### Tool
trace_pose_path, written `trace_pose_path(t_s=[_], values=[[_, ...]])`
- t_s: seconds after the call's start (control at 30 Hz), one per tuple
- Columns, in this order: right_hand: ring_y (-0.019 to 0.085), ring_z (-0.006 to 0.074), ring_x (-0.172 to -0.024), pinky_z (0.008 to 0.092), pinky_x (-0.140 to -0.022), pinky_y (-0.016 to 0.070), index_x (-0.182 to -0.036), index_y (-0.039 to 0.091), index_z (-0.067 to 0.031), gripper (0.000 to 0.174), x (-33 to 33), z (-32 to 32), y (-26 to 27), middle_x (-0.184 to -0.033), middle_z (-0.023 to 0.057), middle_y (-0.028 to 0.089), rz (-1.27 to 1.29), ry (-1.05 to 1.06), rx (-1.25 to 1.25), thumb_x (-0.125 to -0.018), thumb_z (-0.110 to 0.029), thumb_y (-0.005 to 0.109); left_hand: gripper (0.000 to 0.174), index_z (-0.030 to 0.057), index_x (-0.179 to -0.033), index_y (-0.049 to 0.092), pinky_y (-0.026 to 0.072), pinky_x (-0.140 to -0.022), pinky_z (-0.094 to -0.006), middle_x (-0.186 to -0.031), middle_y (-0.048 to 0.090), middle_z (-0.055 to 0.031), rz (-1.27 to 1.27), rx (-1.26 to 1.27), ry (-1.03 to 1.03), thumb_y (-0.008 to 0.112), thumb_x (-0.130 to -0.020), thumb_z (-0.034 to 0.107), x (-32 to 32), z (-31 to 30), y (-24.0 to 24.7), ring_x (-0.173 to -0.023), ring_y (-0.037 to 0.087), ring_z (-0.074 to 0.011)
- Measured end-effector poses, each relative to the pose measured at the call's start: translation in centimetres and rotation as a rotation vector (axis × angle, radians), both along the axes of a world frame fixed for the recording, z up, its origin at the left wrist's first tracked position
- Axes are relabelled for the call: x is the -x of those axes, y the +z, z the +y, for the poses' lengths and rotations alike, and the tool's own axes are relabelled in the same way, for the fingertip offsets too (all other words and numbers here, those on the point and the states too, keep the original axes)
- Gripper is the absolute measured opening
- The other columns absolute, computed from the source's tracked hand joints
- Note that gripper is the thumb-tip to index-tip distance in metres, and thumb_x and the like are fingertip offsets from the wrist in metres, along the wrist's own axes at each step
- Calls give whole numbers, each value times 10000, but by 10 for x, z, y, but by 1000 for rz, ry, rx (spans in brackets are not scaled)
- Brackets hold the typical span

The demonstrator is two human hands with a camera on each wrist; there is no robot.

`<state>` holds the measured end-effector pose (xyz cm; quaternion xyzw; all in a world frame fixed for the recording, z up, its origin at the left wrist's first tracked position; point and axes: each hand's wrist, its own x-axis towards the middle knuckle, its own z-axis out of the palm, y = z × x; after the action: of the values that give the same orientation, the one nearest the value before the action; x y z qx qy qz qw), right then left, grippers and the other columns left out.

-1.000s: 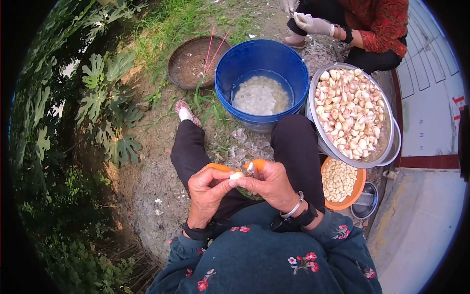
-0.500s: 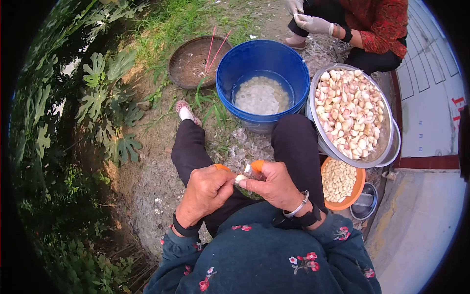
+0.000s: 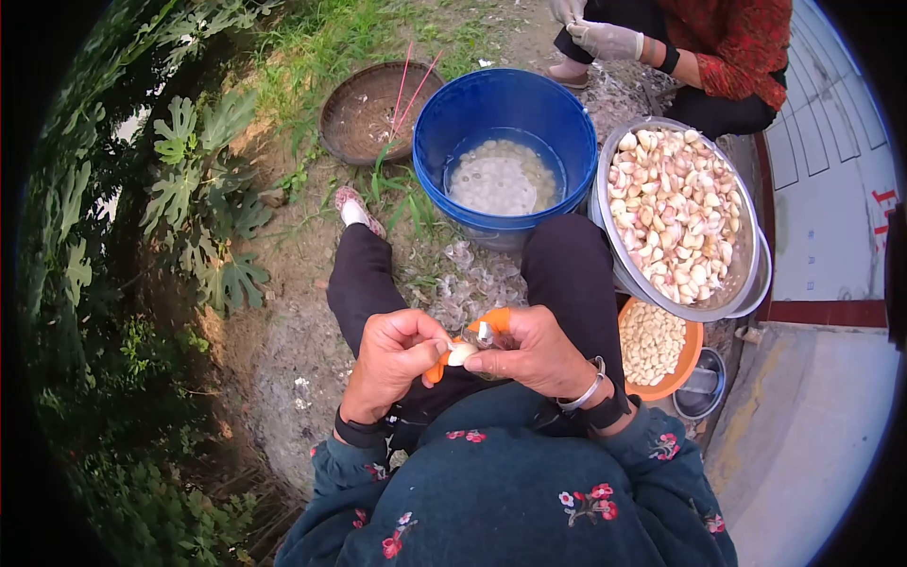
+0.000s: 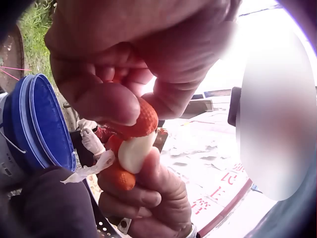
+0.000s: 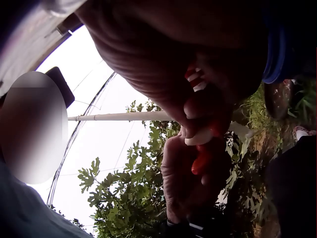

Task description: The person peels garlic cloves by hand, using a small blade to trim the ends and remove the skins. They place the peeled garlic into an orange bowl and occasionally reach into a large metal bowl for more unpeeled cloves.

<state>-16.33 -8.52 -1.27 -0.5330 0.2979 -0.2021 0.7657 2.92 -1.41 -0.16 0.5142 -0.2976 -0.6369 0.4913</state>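
A pale peeled garlic clove (image 3: pixel 461 354) sits between the two hands, over the lap. My right hand (image 3: pixel 543 354) pinches it between the thumb and an orange-capped finger. From the other side my left hand (image 3: pixel 392 364) grips its end, thumb and fingers curled. In the left wrist view the left hand's orange finger cap (image 4: pixel 144 119) presses against the top of the clove (image 4: pixel 134 154). A thin strip of skin (image 4: pixel 89 168) hangs beside the right hand's fingers there. The right wrist view is dark, with the clove (image 5: pixel 199 137) showing between the hands.
Ahead stands a blue bucket (image 3: pixel 505 99) with pale cloves in water. Right of it are a metal colander (image 3: pixel 612 227) of unpeeled cloves, an orange basin (image 3: pixel 697 354) of peeled ones and a small metal bowl (image 3: pixel 699 406). A wicker tray (image 3: pixel 364 104) and a gloved person (image 3: pixel 723 71) are beyond.
My left hand has turned from knuckles up to thumb side up, its orange fingertip now showing beneath the clove. More of the clove is in sight. The right hand keeps its hold on it.
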Motion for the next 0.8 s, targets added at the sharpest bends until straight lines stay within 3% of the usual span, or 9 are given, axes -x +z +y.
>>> trace_pose_path(t_s=[0.13,0.23,0.33,0.53,0.63,0.8], values=[[538,21,-660,170,-548,428,-1021,658,10,240,1,-5,-11,-834,-14,643,-177,-29,-154,-805,-62,736,59,-39,-850,616,459,-429,-211,-717,638,-100,242,-4,57,592,-855,15,4,-5,-5,-503,560,-100],[480,-15,-647,156,-526,362,-1072,651,-18,242,-3,-5,-10,-777,-73,595,-197,-79,-156,-841,-65,704,68,-35,-862,607,472,-430,-224,-748,644,-109,349,-7,90,585,-870,29,7,-7,-7,-519,574,-109],[467,-15,-634,154,-527,361,-1102,648,-26,264,-8,-3,-5,-812,-76,595,-196,-215,-103,-845,-65,699,69,-32,-871,603,489,-440,-231,-764,648,-107,347,12,147,580,-874,34,9,-8,-5,-543,589,-115],[457,18,-589,192,-518,375,-1067,660,-35,266,-11,-5,-8,-790,-40,585,-27,-229,397,-821,-112,726,67,-30,-884,602,504,-457,-234,-787,654,-106,324,21,218,575,-878,31,11,-7,-5,-579,611,-123],[506,64,-652,226,-561,392,-1051,667,-25,308,-10,-4,-4,-803,1,597,44,-219,479,-788,-154,761,69,-31,-891,603,509,-466,-234,-795,657,-109,313,17,231,576,-879,31,12,-5,-7,-586,615,-126],[490,53,-616,217,-542,391,-1030,676,-31,301,-9,-2,-6,-789,-2,570,46,-189,514,-775,-159,772,73,-32,-898,603,523,-488,-238,-803,660,-116,297,29,206,576,-883,34,12,-2,-8,-606,628,-137]])
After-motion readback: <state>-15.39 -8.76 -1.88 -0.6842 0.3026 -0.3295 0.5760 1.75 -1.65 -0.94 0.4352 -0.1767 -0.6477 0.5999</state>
